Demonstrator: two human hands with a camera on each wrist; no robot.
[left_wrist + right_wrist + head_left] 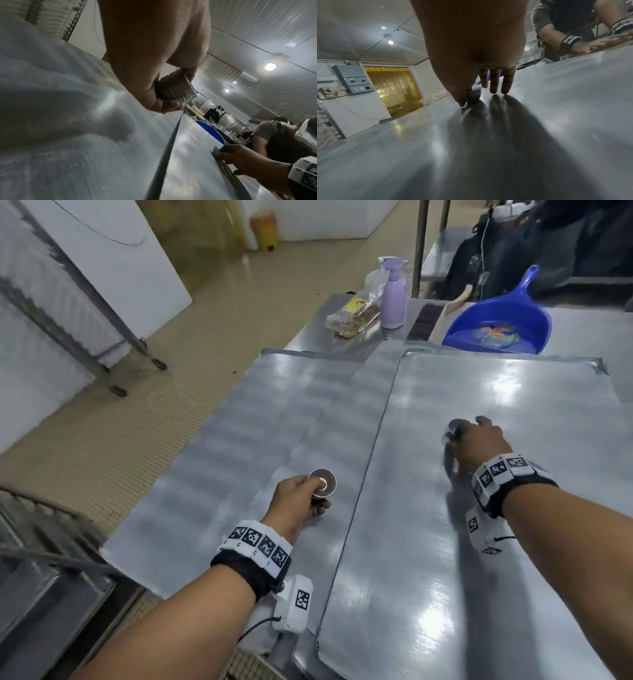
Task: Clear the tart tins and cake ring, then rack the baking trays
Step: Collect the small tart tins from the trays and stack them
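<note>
From the head view, two big flat baking trays lie side by side on the surface. The left tray (239, 446) reaches the left edge of the surface. The right tray (496, 508) is shinier and lies partly over it. The left hand (301, 501) is over the middle of the left tray. Its fingers curl round a stack of small tart tins (322, 483), held up off the tray. The right hand (479, 443) is over the middle of the right tray, and its thumb and first finger pinch one small tin (455, 429). At the far edge of the surface sit a blue dustpan (496, 326), a purple spray bottle (394, 299) and a bag of bread (352, 316).

From the left wrist view, the left hand (154, 67) grips the stack of tins (175, 88) tightly, and you can see their ridged sides. The right hand (240, 159) is far off on the right tray.

From the right wrist view, the right hand (471, 47) holds the small tin (473, 95) between thumb and first finger, and the tin touches the tray. The other three fingers (494, 81) point straight down, just above the tray.
</note>
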